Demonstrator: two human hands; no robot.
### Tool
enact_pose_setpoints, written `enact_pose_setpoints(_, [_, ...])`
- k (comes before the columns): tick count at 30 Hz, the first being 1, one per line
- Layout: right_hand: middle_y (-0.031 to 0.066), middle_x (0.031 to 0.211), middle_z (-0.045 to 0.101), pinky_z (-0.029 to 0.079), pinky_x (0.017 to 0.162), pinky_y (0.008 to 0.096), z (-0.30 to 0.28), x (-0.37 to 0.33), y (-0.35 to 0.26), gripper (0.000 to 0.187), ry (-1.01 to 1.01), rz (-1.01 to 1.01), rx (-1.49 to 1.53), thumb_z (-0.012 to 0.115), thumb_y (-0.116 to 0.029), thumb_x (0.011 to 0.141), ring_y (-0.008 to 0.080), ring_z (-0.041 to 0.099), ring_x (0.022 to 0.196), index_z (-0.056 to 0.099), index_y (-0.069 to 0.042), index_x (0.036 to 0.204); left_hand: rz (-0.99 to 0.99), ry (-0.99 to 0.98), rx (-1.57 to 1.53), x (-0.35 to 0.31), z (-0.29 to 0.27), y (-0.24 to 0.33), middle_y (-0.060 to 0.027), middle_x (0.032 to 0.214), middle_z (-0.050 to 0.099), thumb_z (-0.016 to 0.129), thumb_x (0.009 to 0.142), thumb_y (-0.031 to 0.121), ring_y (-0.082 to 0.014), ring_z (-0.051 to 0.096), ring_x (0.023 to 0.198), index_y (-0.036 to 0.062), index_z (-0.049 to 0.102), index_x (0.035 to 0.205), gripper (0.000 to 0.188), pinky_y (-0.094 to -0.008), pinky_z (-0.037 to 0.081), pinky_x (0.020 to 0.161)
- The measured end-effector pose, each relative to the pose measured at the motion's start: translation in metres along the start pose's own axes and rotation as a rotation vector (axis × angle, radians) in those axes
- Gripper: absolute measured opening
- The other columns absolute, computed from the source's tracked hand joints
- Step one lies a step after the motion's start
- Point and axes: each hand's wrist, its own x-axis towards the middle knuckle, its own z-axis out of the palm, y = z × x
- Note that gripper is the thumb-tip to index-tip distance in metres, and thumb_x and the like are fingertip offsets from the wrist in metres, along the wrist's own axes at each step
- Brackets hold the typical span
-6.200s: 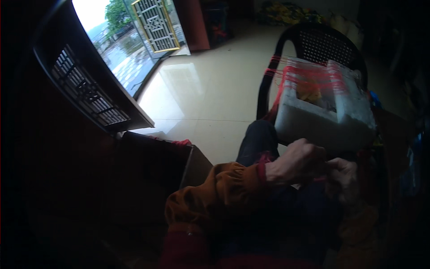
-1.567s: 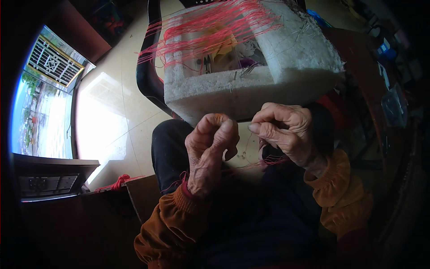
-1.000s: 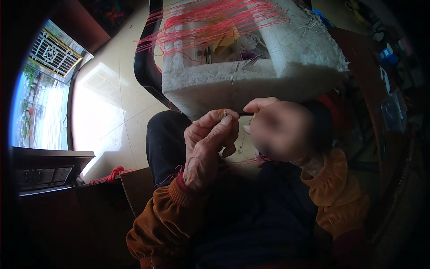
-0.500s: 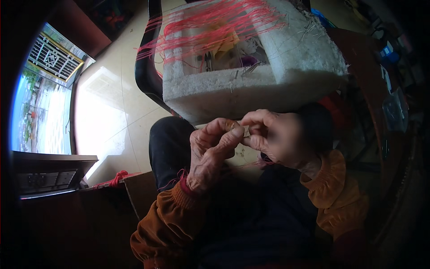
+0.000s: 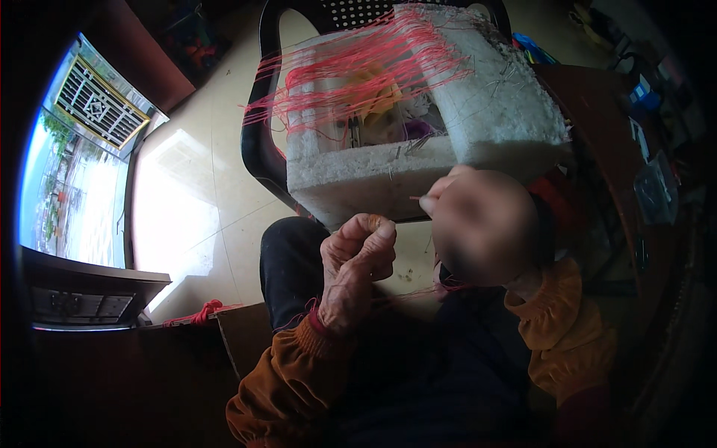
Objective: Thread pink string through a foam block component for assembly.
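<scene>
My left hand (image 5: 352, 263) is closed, thumb pressed against the bent forefinger; anything in that pinch is too small to make out. Up and to the right, apart from it, my right hand (image 5: 478, 224) is partly blurred, fingertips together, with a thin reddish strand (image 5: 416, 198) poking out of them. Just beyond both hands stands a white foam box (image 5: 358, 173) with an open middle. Pink threads (image 5: 351, 82) stretch across its top, and several pins (image 5: 412, 143) stick in its rim. Loose pink thread (image 5: 407, 297) runs beneath my hands over my lap.
Under the box is a black plastic chair (image 5: 255, 153). Inside the box lie a yellow piece (image 5: 373, 95) and dark-handled snips (image 5: 353, 133). To the right, a brown table (image 5: 586, 104) bears a clear plastic bag (image 5: 657, 190). A red thread bundle (image 5: 205, 312) lies at lower left.
My hands were together at the fingertips and are now apart. The right hand has moved up and right, away from the left, which still pinches. The view has shifted slightly.
</scene>
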Motion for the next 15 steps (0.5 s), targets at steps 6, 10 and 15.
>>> enact_pose_setpoints(6, [0.0056,0.066,0.054,0.040,0.052,0.0255,0.008,0.006,0.007,0.004,0.076,-0.079,-0.078,0.063,0.000,0.079,0.0135,0.052,0.056,0.059,0.000,0.079,0.004,0.013,-0.026,0.001,-0.001,0.000,0.0030,0.064,0.045,0.056,0.090,0.015,-0.0058,0.037,0.052,0.0060,0.055,0.084,0.011,-0.0192,0.029,0.046])
enact_pose_setpoints(10, [0.0072,0.063,0.051,0.041,0.049,0.0283,0.014,0.009,0.013,0.008,0.115,-0.154,-0.092,0.064,0.003,0.075,0.0184,0.051,0.053,0.057,-0.001,0.078,0.017,0.023,-0.026,0.001,0.000,0.001,0.0028,0.064,0.045,0.055,0.090,0.015,-0.0061,0.037,0.052,0.0057,0.055,0.084,0.011,-0.0193,0.029,0.046])
enact_pose_setpoints(15, [0.0074,0.065,0.053,0.042,0.050,0.0282,0.021,0.011,0.020,0.007,0.102,-0.163,-0.081,0.064,0.003,0.075,0.0182,0.052,0.054,0.058,0.000,0.078,0.034,0.056,-0.023,0.000,0.001,0.004,0.0025,0.062,0.045,0.054,0.090,0.014,-0.0064,0.037,0.051,0.0056,0.056,0.086,0.010,-0.0194,0.029,0.046])
